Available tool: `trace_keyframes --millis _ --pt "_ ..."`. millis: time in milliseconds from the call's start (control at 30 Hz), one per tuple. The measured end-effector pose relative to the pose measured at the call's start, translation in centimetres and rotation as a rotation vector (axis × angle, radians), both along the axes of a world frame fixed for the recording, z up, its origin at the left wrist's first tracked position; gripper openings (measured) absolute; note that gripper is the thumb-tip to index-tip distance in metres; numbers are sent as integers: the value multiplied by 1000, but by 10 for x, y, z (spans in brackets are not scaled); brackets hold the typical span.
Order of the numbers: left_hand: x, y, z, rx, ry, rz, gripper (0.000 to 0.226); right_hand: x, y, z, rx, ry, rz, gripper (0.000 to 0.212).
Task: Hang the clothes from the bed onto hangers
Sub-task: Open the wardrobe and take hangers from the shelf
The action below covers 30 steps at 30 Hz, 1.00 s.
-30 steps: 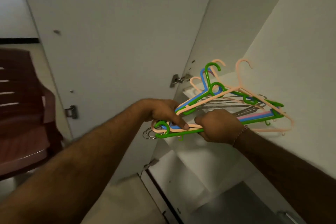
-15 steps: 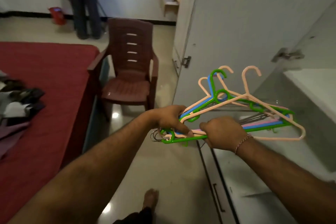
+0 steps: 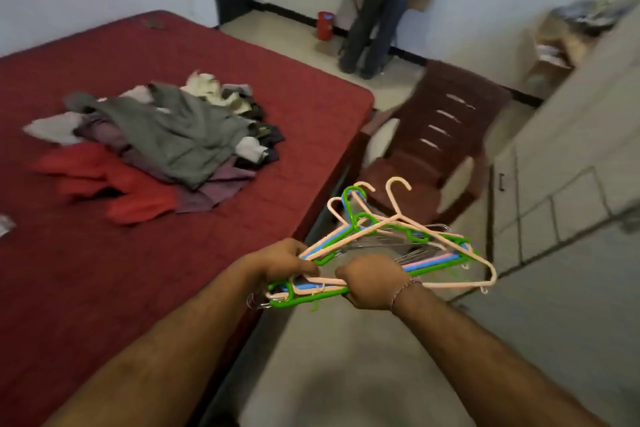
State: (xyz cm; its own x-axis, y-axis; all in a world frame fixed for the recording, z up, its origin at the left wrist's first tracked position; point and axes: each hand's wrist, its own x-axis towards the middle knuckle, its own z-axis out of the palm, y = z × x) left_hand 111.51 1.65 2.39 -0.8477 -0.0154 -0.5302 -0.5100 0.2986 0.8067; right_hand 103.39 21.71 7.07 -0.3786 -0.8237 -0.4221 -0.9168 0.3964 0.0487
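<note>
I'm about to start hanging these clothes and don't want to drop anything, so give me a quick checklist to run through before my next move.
1. Hangers in hand: ok. The bundle of hangers is held by both hands.
2. Left hand grip: ok, fingers curled round the bundle's near end.
3. Right hand grip: ok, closed round the lower bars.
4. Hangers separated: not ok. Pink, green, blue and wire ones are tangled together.
5. Clothes within view: ok. The clothes pile lies on the bed, none hung yet.
6. Free hand to pick up a garment: not ok, both are occupied.
</note>
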Motion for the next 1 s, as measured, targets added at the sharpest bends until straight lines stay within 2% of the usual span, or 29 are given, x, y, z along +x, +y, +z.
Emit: trace_keyframes --millis 67,167,333,433,533,667,767,833,867,900,933,967,1000 --pt "26 -57 -7 -33 -30 102 9 5 -70 -13 14 -53 72 23" --pt "74 -142 -21 -87 -101 289 22 24 -182 -33 57 -143 208 24" --pt "163 -241 -55 -149 -234 652 24 74 -339 -63 185 -213 448 25" --pt "202 -257 -80 -140 -307 867 21 98 -398 -92 203 -201 648 25" --pt "225 -244 -101 -78 -385 1160 9 118 -440 -121 202 -109 905 24" --pt "230 -232 -121 37 -430 1572 16 137 -484 -142 168 -3 1223 30" --pt "222 -236 -116 22 -387 1821 14 136 -511 -144 35 -44 1373 30" --pt "212 -240 -111 44 -286 1957 12 125 -529 -143 -119 -145 1411 28" --pt "211 -242 -109 99 -223 2001 16 121 -538 -141 -189 -201 1387 30" --pt "208 -243 -109 170 -180 2038 31 114 -546 -137 -208 -232 1338 35" --pt "207 -245 -112 231 -180 2073 57 106 -553 -132 -178 -223 1293 43" --pt "205 -244 -114 233 -257 2081 83 97 -556 -128 -121 -189 1270 51" --pt "204 -242 -115 175 -353 2078 99 86 -559 -127 -64 -155 1250 58"
